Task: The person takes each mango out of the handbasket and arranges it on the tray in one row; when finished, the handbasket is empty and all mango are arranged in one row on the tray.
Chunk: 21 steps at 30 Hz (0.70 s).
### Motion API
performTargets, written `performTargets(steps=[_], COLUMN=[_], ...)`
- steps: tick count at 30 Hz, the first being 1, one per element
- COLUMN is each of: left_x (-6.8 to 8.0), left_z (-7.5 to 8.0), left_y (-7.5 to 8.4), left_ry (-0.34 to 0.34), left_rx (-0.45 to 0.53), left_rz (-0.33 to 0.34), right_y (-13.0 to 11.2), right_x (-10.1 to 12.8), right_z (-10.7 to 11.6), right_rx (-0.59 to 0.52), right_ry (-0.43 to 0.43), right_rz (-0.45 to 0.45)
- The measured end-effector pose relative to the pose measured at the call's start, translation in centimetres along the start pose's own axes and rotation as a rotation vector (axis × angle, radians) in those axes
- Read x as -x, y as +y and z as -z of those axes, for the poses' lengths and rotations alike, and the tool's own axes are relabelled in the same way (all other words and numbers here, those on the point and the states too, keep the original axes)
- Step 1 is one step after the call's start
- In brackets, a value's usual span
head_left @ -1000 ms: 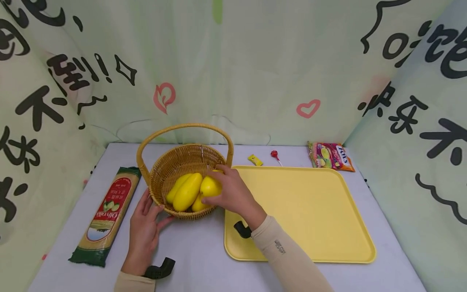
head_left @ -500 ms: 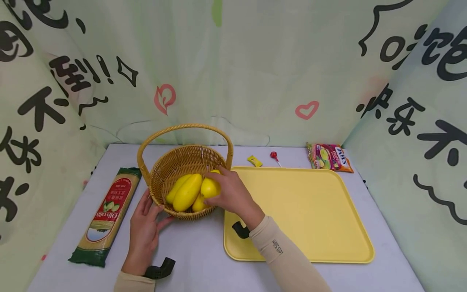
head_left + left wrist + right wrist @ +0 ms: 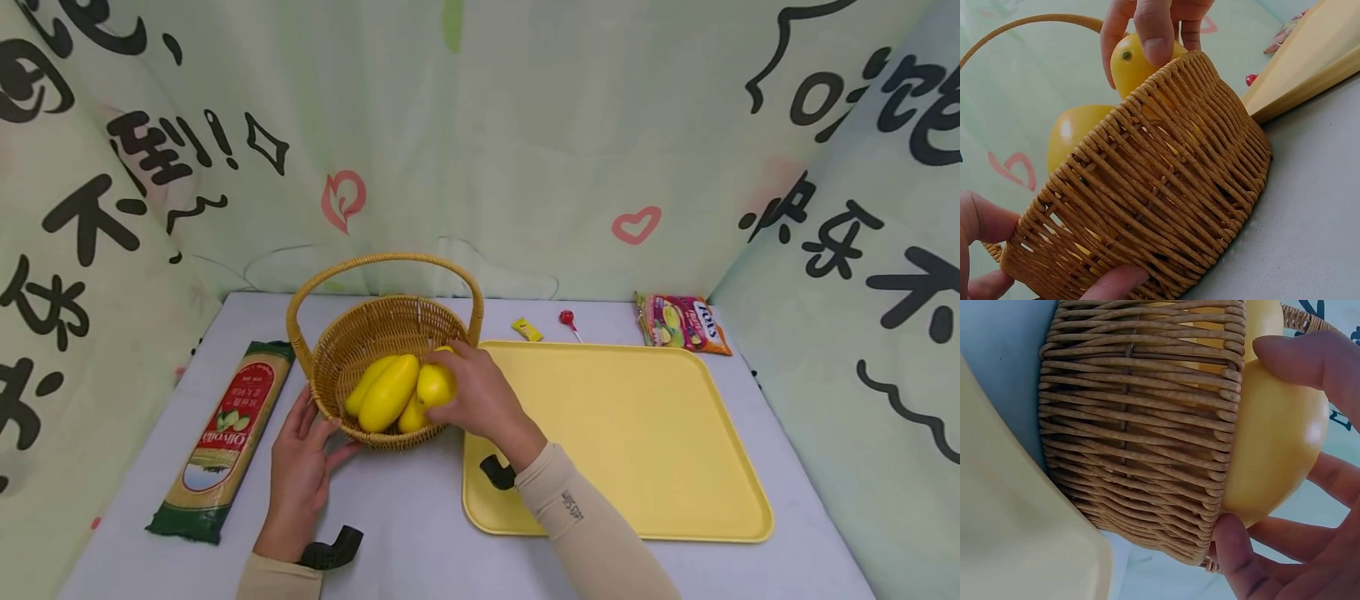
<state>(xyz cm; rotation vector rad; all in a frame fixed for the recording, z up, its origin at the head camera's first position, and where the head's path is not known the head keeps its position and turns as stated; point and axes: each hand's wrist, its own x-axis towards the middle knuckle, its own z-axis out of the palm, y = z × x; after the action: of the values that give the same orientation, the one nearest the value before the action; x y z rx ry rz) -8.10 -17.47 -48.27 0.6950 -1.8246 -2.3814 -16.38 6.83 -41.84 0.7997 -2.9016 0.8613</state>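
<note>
The left hand (image 3: 300, 468) holds the basket (image 3: 378, 323), the right hand (image 3: 486, 396) the fruit (image 3: 435, 386), probably light, stiff and slick, best taken mid-body.

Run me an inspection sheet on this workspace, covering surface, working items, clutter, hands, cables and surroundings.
Surface: pale tabletop, bearing a yellow tray.
Working items: wicker basket left of the tray, handle raised, with several yellow fruits inside.
Clutter: Olivoila packet left of the basket; yellow-wrapped candy, red lollipop and snack bag beyond the tray.
Hands: left hand touches the basket's side; right hand grips a yellow fruit at the basket's rim.
Cables: nothing seen.
Surroundings: pale green curtain with black writing and pink heart outlines.
</note>
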Motion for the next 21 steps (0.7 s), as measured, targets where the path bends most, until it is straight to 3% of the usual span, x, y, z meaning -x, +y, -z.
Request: performTargets(steps=[6, 21], left_x=[-0.1, -0.2], left_z=[0.0, 0.0], left_y=[0.0, -0.1], left_ry=[-0.005, -0.007], left_rx=[0.010, 0.017], left_rz=[-0.008, -0.004], right_y=[0.3, 1.5], right_x=[0.5, 3.5], right_z=[0.3, 2.4], right_rx=[-0.039, -0.355], right_ry=[0.037, 0.121], right_rz=[0.010, -0.013])
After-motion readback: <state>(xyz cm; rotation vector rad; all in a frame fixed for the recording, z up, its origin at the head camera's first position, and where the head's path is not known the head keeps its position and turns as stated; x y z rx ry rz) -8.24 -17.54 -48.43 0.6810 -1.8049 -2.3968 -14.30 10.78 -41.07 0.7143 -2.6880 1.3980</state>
